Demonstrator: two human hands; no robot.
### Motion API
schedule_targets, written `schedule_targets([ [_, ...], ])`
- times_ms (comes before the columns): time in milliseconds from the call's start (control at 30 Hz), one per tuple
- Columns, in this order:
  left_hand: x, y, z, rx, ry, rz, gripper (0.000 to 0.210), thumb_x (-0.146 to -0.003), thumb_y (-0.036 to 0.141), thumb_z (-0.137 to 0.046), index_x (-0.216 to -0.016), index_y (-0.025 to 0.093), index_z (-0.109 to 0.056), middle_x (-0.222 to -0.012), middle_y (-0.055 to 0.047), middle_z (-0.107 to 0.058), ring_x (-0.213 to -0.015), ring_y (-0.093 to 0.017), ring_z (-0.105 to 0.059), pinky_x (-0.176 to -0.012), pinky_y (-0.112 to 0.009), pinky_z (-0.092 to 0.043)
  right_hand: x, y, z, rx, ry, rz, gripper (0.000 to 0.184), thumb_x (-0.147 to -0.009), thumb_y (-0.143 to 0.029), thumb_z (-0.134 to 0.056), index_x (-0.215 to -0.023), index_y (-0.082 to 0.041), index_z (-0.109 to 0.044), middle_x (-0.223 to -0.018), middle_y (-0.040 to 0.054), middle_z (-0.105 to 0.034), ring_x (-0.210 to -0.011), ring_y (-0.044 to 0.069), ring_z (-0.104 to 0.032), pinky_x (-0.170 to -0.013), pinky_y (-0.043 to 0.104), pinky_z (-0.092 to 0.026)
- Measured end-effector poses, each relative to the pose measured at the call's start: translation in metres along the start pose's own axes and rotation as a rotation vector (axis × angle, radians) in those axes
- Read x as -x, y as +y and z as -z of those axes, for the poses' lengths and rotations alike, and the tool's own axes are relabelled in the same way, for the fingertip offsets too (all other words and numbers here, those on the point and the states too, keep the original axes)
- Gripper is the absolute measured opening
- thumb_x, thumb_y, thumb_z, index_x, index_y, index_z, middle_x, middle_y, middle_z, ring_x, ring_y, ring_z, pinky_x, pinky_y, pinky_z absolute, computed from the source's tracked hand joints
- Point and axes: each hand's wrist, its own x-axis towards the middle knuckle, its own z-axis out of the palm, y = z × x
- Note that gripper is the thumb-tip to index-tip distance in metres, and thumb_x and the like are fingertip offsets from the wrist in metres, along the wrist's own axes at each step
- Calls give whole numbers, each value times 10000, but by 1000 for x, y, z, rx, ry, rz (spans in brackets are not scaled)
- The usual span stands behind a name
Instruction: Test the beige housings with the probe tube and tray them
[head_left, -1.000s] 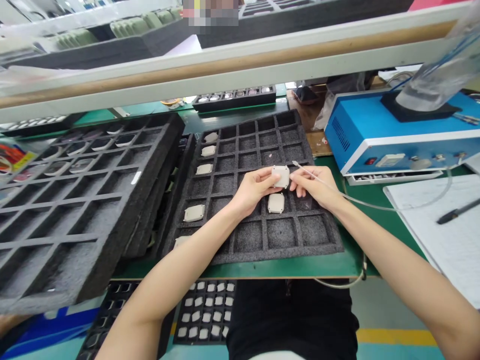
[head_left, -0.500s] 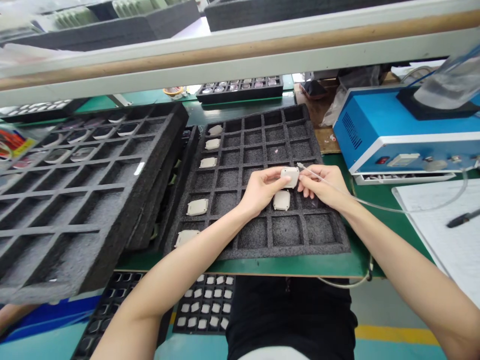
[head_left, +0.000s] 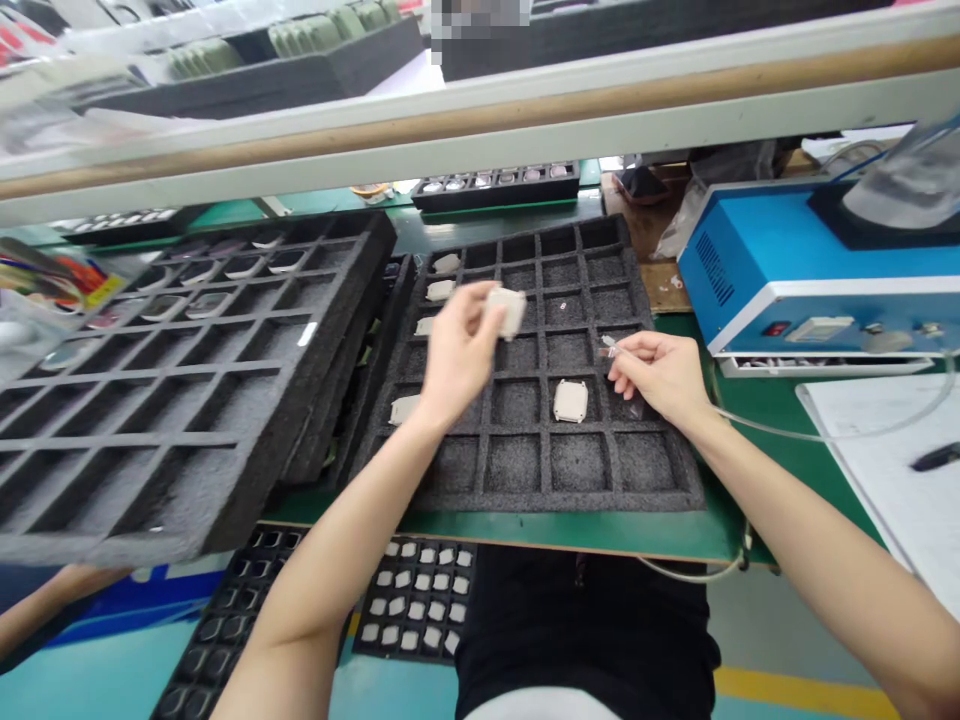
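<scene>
My left hand (head_left: 461, 345) pinches a beige watch case (head_left: 508, 310) and holds it above the left part of a black foam tray (head_left: 585, 500). Over the tray's right side, the fingers of my right hand (head_left: 660, 372) are closed on a small clear-tipped tool (head_left: 609, 342), joined to a thin clear tube (head_left: 780, 435). A second beige watch case (head_left: 571, 401) lies in a compartment just left of my right hand. More beige cases, among them one at the far left corner (head_left: 446, 264), sit in the tray's left column, partly hidden by my left hand and arm.
Stacked foam trays (head_left: 247, 420) stand on the left, some cells holding watch parts. At right are a blue machine (head_left: 817, 270) and a notebook (head_left: 877, 430) with a black pen (head_left: 937, 457). A shelf rail (head_left: 480, 110) crosses above. Another person's arm (head_left: 52, 610) shows at lower left.
My left hand has carried the watch case leftward and slightly away, apart from my right hand. My right hand stays about where it was with the tool. The view has shifted slightly.
</scene>
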Motion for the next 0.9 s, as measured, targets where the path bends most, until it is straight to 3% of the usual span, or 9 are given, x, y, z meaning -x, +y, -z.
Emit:
schedule_targets([
  [100,-11,-16,46,-490,105,118,312,-859,260,-511,-1129,123,-589,-1086,-135,-702,-986,-252,-658,-880,-372,-497,1,-1,-1,-3,-39,-8,161,-650,-260,-722,-695,-123,-649,-539,27,-645,-394,87,-545,-353,173,-445],
  [200,-14,-35,73,-752,-32,278,308,-841,206,-456,-1065,133,-656,-1127,-124,-700,-1063,-271,-633,-947,-375,-463,2,-3,-2,0,-65,-11,147,-677,-253,-703,-710,-116,-660,-548,31,-648,-399,82,-545,-353,164,-438],
  [300,-13,-48,78,-750,-157,330,322,-801,158,-440,-977,138,-709,-1003,-87,-742,-946,-236,-674,-876,-318,-496,2,-2,-2,-4,-70,2,147,-700,-259,-689,-718,-116,-662,-556,29,-648,-401,78,-543,-355,161,-434],
  [500,-5,-49,75,-853,-154,275,367,-785,150,-494,-1097,126,-685,-1107,-125,-708,-1038,-285,-646,-948,-388,-472,3,-1,-2,-8,-87,14,165,-706,-277,-704,-711,-122,-645,-563,30,-647,-402,79,-542,-361,167,-435],
  [633,7,-26,59,-938,-81,121,334,-808,135,-495,-1084,122,-684,-1280,-167,-609,-1206,-333,-541,-1047,-457,-395,4,-3,-2,-12,-97,6,180,-698,-286,-711,-691,-124,-634,-557,27,-641,-400,78,-536,-358,168,-423],
  [700,14,-8,41,-848,-129,28,261,-840,175,-502,-1009,143,-698,-1159,-135,-675,-1094,-301,-607,-974,-426,-456,4,-3,-2,-15,-95,7,189,-692,-292,-717,-693,-123,-633,-555,27,-640,-398,80,-535,-353,170,-418],
  [800,21,18,6,-603,-495,-60,164,-849,221,-543,-870,176,-699,-860,-48,-732,-804,-206,-675,-761,-306,-520,3,-2,-2,-15,-73,22,183,-699,-290,-704,-705,-121,-634,-552,22,-638,-390,77,-530,-347,168,-416],
  [900,24,36,-22,-747,-750,-194,141,-821,222,-608,-915,149,-682,-929,-81,-725,-852,-241,-676,-744,-323,-507,3,-2,-2,-19,-56,27,171,-707,-287,-681,-708,-123,-631,-540,12,-632,-381,76,-528,-343,165,-418],
])
